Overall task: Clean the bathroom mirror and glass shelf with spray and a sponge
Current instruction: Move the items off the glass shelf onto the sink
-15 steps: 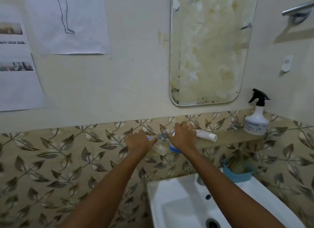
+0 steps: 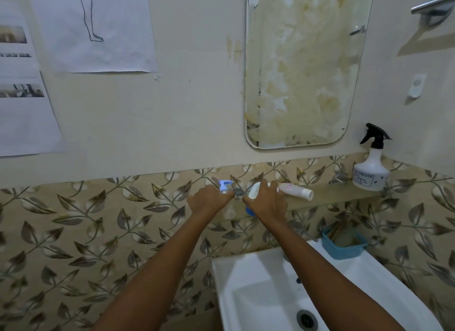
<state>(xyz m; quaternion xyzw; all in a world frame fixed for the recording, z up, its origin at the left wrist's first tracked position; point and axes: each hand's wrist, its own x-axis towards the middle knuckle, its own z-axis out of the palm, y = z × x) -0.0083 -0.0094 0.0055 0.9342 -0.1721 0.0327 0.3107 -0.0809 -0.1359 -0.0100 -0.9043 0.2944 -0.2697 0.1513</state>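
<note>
Currently, I am gripping a blue-capped item (image 2: pixel 225 185) in my closed left hand (image 2: pixel 209 201) at the glass shelf's (image 2: pixel 344 192) left edge. My right hand (image 2: pixel 267 202) is curling over a white bottle (image 2: pixel 254 191) there. The spray bottle (image 2: pixel 371 168) is standing well apart at the right end, under the stained mirror (image 2: pixel 302 67).

1. We see two paper sheets taped to the wall at upper left: a line drawing (image 2: pixel 91 27) and a photo printout (image 2: pixel 22 84).
2. A white sink (image 2: pixel 246 281) sits at the bottom, with a blue basket (image 2: pixel 344 250) on its back rim.
3. We note leaf-patterned tiles (image 2: pixel 86 232) below the plain wall.
4. A metal towel bar (image 2: pixel 433 4) and a white wall hook (image 2: pixel 416 86) are at upper right.
</note>
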